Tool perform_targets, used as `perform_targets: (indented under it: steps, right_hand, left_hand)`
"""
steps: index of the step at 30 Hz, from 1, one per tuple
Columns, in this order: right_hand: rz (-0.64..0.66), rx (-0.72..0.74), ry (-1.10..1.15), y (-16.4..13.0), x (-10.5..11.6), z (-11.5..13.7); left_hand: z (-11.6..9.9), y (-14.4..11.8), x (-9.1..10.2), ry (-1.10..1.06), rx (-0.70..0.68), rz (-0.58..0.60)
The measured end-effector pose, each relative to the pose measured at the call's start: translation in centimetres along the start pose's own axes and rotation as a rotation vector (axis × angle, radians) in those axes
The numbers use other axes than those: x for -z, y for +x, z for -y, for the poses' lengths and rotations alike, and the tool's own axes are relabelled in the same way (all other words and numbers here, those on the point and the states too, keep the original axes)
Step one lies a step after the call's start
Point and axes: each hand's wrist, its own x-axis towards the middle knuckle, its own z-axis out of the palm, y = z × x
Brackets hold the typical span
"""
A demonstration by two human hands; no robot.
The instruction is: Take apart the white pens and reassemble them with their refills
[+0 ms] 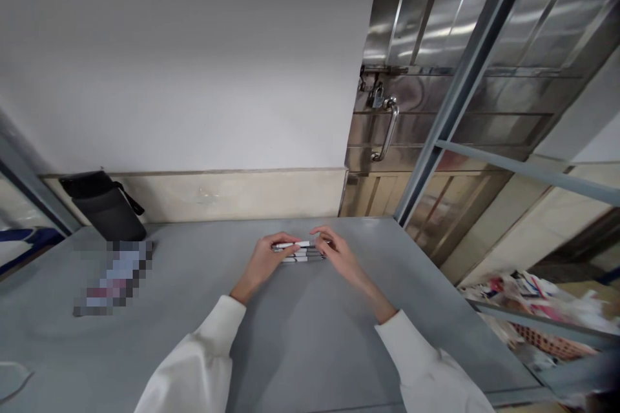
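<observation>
Near the table's far edge, my left hand (267, 261) is closed, its thumb and fingers pinching the left end of a white-and-dark pen (303, 244). My right hand (340, 257) has curled fingers at the pen's other end, pinching there, with the index finger raised above; the exact contact is partly hidden. Just below, several similar pens (296, 259) with white barrels and dark ends lie side by side on the table between both hands. The fingers cover some of their ends.
The grey table (310, 348) meets a white wall. On its left stand a black bottle or pouch (104, 203) with a strap and a pixelated flat object (116, 276). A white cable (17, 374) lies at the left edge. A metal frame post (458, 103) rises at right, beside a bin of clutter (547, 310).
</observation>
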Motion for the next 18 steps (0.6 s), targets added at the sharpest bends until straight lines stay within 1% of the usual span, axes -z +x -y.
perform_targets:
  steps: [6, 10, 14, 16, 18]
  right_hand:
    - [0.078, -0.075, 0.125, 0.2, 0.2, -0.9]
    - [0.142, -0.035, 0.189, 0.5, 0.1, -1.1]
    - [0.22, -0.009, 0.242, 0.1, -0.4, -0.2]
    - [0.212, 0.017, 0.214, -0.1, -0.6, 0.0]
    - [0.151, 0.033, 0.176, -0.2, -0.7, 0.1]
  left_hand:
    - [-0.4, 0.0, 0.7, 0.049, -0.004, -0.023]
    - [-0.6, 0.1, 0.6, -0.108, 0.066, -0.026]
    - [-0.5, 0.4, 0.1, -0.245, 0.067, -0.061]
    - [-0.7, 0.4, -0.2, -0.268, 0.074, -0.015]
    - [-1.1, 0.3, -0.5, -0.241, 0.068, 0.069]
